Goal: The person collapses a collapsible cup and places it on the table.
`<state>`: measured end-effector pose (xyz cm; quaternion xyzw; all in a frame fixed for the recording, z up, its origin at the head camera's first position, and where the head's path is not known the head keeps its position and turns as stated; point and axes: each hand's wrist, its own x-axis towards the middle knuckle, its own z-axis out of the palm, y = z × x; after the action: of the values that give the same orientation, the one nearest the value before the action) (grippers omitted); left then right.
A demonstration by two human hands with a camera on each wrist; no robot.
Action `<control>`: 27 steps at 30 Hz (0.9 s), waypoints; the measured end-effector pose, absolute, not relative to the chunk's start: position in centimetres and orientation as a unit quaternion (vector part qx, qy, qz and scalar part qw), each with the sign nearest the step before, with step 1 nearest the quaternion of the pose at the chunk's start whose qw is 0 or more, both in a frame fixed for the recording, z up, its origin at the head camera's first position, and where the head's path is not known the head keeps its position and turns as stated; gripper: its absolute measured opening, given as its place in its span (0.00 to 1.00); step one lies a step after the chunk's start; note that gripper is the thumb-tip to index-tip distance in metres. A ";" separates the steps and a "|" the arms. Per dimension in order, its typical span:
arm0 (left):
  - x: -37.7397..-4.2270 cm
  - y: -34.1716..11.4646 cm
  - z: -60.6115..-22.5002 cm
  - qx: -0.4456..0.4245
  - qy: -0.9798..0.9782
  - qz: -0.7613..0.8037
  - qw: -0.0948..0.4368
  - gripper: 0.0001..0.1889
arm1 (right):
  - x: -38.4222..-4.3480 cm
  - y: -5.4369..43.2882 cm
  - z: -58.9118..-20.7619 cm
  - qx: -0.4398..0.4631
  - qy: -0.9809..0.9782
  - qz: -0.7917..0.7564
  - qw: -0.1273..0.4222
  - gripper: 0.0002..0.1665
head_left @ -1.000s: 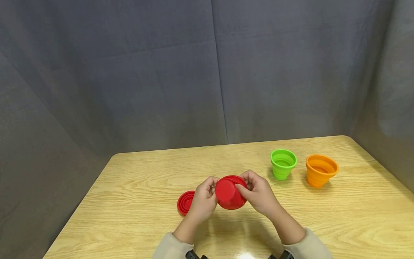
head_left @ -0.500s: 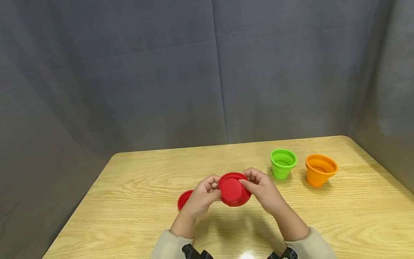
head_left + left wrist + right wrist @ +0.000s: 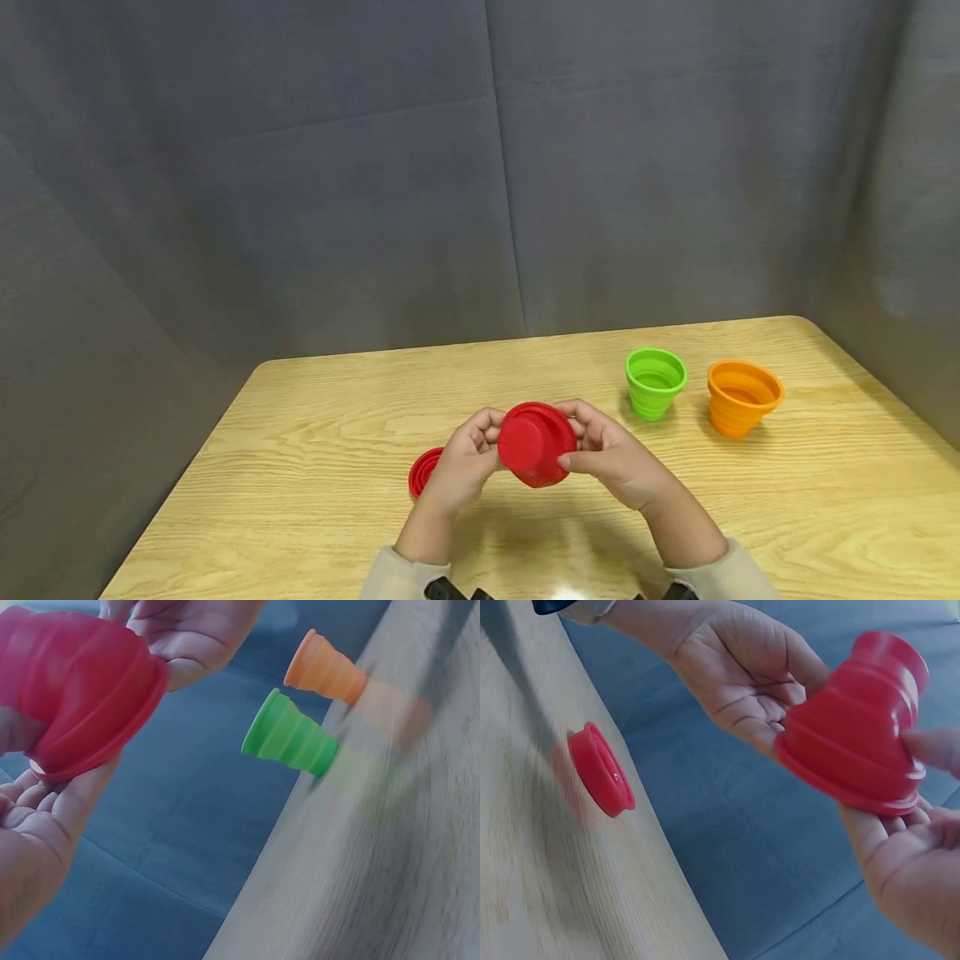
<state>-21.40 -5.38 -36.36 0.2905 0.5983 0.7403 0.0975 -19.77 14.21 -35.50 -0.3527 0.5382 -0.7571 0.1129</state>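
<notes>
The held red cup (image 3: 528, 446) looks like light, soft, springy material, best gripped by its thicker rim and steadied along the wall. It is ribbed and lopsided, base tilted toward the wearer. It hangs above the worktop (image 3: 315, 483), well short of the far edge, gripped by fingers of the left hand (image 3: 465, 469) and right hand (image 3: 618, 462).

Grey fabric curtain (image 3: 337, 208), pale wood-grain table (image 3: 300, 450), glare on tabletop
</notes>
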 end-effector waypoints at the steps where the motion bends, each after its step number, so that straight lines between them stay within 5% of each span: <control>1: -21.3 -5.4 -36.4 0.289 0.602 0.737 0.098 0.09 | -19.7 14.1 -35.5 -0.347 0.545 -0.756 0.106 0.23; 12: -20.9 -5.4 -36.1 0.288 0.641 0.708 0.076 0.11 | -19.1 13.3 -35.2 -0.269 0.640 -0.719 0.028 0.23; 27: -21.0 -5.4 -36.2 0.279 0.651 0.702 0.071 0.11 | -18.8 13.1 -35.0 -0.233 0.672 -0.703 0.019 0.24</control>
<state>-20.98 -5.40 -36.18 0.2792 0.6510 0.7023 0.0710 -18.78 13.07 -34.96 -0.2325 0.6721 -0.7027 0.0195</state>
